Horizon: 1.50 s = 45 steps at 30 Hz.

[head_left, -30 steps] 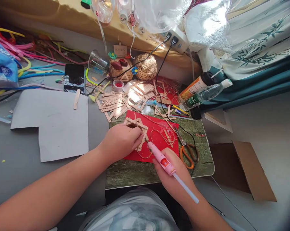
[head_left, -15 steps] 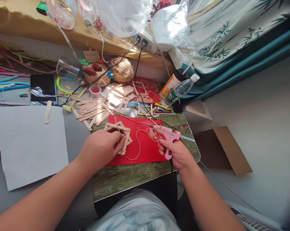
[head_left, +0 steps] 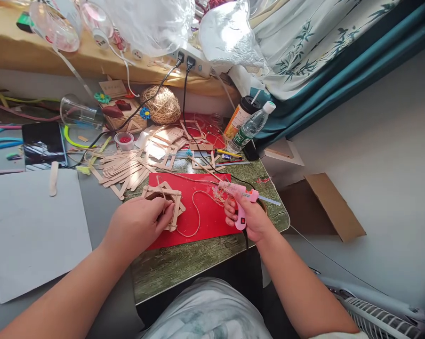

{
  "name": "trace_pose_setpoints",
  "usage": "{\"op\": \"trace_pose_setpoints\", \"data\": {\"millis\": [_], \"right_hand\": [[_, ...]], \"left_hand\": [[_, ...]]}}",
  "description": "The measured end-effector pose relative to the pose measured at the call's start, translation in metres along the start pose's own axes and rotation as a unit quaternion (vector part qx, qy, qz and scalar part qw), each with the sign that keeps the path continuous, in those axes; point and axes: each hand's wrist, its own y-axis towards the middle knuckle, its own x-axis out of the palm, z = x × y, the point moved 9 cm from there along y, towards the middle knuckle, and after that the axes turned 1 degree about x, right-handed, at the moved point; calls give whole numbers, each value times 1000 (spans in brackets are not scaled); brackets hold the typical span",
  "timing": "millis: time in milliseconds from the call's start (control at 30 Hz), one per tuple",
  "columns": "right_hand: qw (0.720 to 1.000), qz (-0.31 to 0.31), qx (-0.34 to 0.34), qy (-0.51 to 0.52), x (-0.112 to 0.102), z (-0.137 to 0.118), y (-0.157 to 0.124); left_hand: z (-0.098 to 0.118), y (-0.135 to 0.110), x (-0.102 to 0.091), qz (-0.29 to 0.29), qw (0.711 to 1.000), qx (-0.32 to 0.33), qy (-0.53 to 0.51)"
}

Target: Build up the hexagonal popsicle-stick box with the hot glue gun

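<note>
My left hand (head_left: 138, 223) is pinched closed over a layered frame of craft sticks (head_left: 179, 207), its fingertips on a thin strand of twine (head_left: 197, 212) that crosses the frame. The hand covers the frame's near left part. From the frame the twine curves over a red sheet (head_left: 208, 221). My right hand (head_left: 251, 219) is wrapped round the handle of a pink hot glue gun (head_left: 242, 195). A clear glue stick (head_left: 269, 200) pokes out of its back. The nozzle points left, apart from the frame, above wisps of dried glue.
A heap of loose craft sticks (head_left: 127, 167) lies behind the sheet. A black power cord (head_left: 186, 99) runs down across the table. A water bottle (head_left: 249, 127) and a lidded cup (head_left: 238, 115) stand at the back right. White board (head_left: 32, 230) lies at left.
The view has shifted, so most things sit farther left. My left hand keeps its pinch at the frame, and my right hand keeps holding the glue gun beside it.
</note>
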Motion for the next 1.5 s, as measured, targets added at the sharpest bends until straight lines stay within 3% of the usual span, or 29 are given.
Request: {"op": "trace_pose_setpoints", "data": {"millis": [367,533,633,900,1033,1133,1267,1367,1500], "right_hand": [[998,-3,54,23,2,1,2],[992,-90,69,48,14,1,1],[991,-110,65,50,18,1,-1],[996,-77,43,27,14,6,8],[997,-21,34,-66,-1,6,8],[966,49,0,-255,-21,-12,-4],[883,5,-29,-469,-18,-33,-20],[848,-23,-15,-530,-15,-34,-22],[838,-36,-12,-544,-14,-24,-13]], "left_hand": [[2,0,-1,6,1000,10,6],[0,-1,1,5,1000,12,3],[0,-2,2,7,1000,14,4],[2,-2,1,7,1000,18,-2],[3,0,-2,17,1000,20,4],[5,0,-5,28,999,27,5],[5,0,-4,25,999,26,7],[3,1,-2,15,1000,17,3],[3,1,-2,9,1000,15,3]]}}
